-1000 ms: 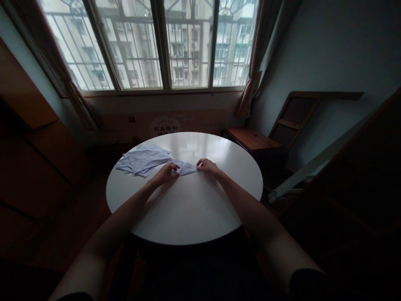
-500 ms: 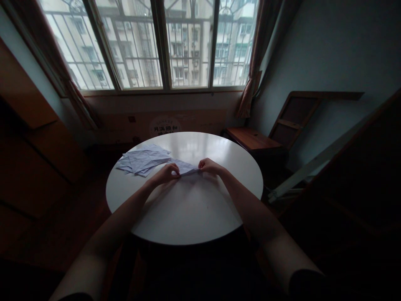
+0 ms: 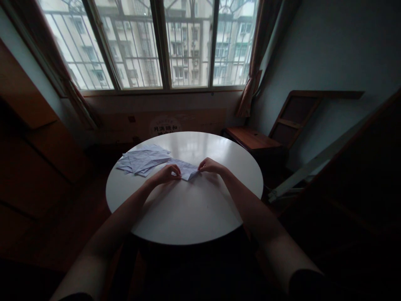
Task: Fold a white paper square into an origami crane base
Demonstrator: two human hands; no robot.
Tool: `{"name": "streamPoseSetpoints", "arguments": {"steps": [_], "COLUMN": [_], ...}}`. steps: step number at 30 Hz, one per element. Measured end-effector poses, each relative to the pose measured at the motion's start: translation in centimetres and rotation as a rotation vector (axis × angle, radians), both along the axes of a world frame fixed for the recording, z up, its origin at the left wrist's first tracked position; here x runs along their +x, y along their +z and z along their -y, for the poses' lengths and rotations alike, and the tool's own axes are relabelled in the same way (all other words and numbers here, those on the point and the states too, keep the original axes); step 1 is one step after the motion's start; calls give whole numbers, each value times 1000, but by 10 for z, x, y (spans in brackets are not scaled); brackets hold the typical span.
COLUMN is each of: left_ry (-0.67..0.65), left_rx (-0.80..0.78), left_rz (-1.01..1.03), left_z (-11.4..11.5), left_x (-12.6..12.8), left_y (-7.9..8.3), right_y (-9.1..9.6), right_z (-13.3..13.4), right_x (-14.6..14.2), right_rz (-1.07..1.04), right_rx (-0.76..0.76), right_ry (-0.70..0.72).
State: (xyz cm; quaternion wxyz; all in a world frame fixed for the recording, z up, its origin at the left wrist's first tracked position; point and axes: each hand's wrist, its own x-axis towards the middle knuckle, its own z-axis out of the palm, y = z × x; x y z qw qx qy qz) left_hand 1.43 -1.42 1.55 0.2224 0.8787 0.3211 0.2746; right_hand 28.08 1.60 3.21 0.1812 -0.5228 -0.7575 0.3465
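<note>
The left hand (image 3: 168, 174) and right hand (image 3: 211, 166) each pinch a thin sheet of paper (image 3: 188, 170) between closed thumb and fingertips, the left at its near-left edge, the right at its right end. The sheet is near the middle of a round white table (image 3: 188, 221). Just left and farther back, a loose pile of creased papers (image 3: 144, 161) crowds its far-left end; whether they touch is hard to tell. Beyond the table are a printed cardboard panel (image 3: 200, 119) under a barred window (image 3: 189, 54), and a low wooden bench (image 3: 253, 138) to the right. The sheet's long axis slants from far left to near right, with a folded corner pointing toward the person. White tabletop stretches to the rim in front and rightward; the pile sits close to the left rim.
</note>
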Motion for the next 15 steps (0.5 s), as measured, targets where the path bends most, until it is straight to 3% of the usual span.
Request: {"name": "streamPoseSetpoints", "arguments": {"steps": [6,15], "left_ry": [-6,87], "left_rx": [-5,73], "left_rz": [-8,-70], "left_z": [1,0], "left_x": [-1,0], "left_y": [2,1], "right_y": [1,-1], "right_z": [3,2], "right_x": [-1,-4], "right_rz": [-33,20], "right_rx": [-9,54], "right_ry": [-32,-84]}}
